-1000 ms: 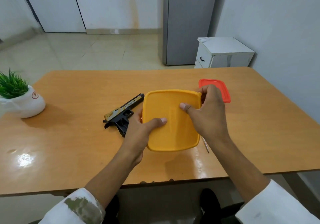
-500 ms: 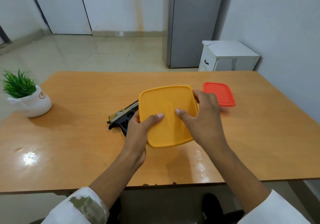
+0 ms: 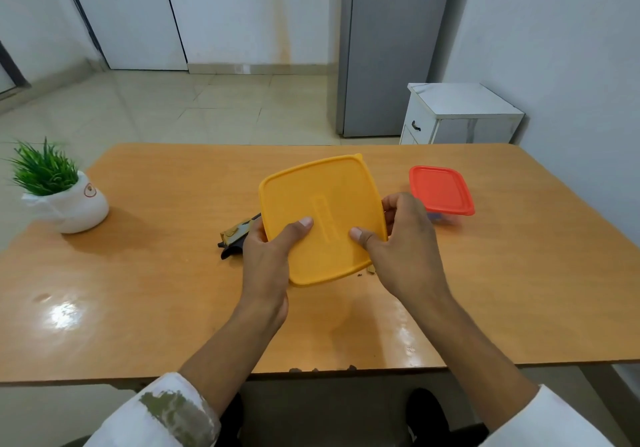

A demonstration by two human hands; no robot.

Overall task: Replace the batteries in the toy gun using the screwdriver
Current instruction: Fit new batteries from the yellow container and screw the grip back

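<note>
A yellow container [image 3: 322, 218] fills the middle of the view, held above the table [image 3: 156, 290] with its lid tilted toward the camera. The left hand [image 3: 266, 256] grips its lower left edge, thumb laid across the lid. The right hand [image 3: 405, 238] grips its right edge, thumb on the lid and fingers curled round the rim.

Just right of the yellow container and behind the right hand, a red-lidded container [image 3: 440, 188] sits on the table. Well to the left of the yellow container, a potted plant [image 3: 59, 193] with green blades stands in a white pot near the table's edge.

The toy gun [image 3: 237, 237] lies on the table just left of the yellow container. The container and the left hand cover most of it, so only a gold-and-black end shows.

The table is glossy orange-brown wood with light glare on the near side. Beyond the yellow container, past the table's far edge, lies a pale tiled floor [image 3: 207, 107]. A white cabinet [image 3: 460, 114] and a tall grey cupboard [image 3: 388, 48] stand against light walls.
</note>
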